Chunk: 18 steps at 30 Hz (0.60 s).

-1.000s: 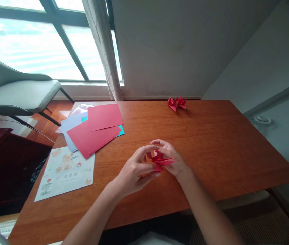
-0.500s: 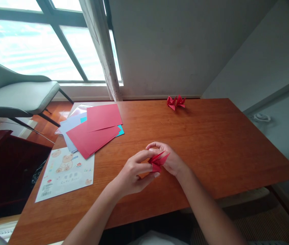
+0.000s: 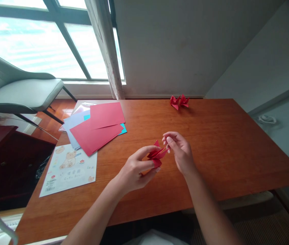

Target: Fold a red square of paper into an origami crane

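A red origami figure [image 3: 157, 154] with pointed flaps is held above the table. My left hand [image 3: 136, 168] grips its left side and lower part, thumb below and fingers across it, covering some of the folds. At its right end, my right hand [image 3: 181, 153] is closed in a pinch, with thumb and fingertips at the tip of one pointed flap. Two finished-looking red origami pieces [image 3: 179, 102] sit close together near the table's far edge.
Red paper sheets [image 3: 106, 115] overlap pale and blue sheets at the table's left. In front of them lies a white bear-printed cover sheet [image 3: 69, 170]. A wooden table [image 3: 223, 143] spans the view. Beyond its left side stands a chair [image 3: 24, 92] by the window.
My right hand has drawn back to the right from behind the origami figure and now pinches at its tip. More flaps show. The view has shifted slightly.
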Tool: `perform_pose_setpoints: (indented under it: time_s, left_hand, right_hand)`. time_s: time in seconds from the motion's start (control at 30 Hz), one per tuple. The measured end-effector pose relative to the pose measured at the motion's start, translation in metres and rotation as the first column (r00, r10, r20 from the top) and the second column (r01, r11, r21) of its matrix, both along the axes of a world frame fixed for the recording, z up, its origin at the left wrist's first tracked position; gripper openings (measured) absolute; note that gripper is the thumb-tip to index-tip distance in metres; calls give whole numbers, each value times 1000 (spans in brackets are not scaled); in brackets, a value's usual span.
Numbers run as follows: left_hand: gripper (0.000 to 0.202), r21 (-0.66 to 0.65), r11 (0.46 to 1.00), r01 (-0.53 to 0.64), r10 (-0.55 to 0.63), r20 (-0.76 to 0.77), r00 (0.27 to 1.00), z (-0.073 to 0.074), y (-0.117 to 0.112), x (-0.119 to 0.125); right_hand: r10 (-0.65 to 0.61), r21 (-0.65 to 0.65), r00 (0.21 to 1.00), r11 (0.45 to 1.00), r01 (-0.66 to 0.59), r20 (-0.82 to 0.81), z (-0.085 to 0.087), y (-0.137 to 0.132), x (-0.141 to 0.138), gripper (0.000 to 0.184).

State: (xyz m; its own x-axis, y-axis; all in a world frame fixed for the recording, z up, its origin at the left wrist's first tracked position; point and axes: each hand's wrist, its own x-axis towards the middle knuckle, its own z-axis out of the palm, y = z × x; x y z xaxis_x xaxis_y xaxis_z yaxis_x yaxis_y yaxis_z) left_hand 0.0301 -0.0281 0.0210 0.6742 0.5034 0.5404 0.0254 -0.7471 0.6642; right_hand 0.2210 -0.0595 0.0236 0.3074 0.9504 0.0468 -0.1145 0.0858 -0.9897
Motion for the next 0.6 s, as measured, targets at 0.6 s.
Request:
perform_pose_setpoints:
  time_s: [0.6]
  left_hand:
    - [18, 240, 971, 6, 57, -254, 966, -7, 1, 8]
  right_hand:
    - [301, -335, -150, 810, -482, 942, 86, 4, 8, 16]
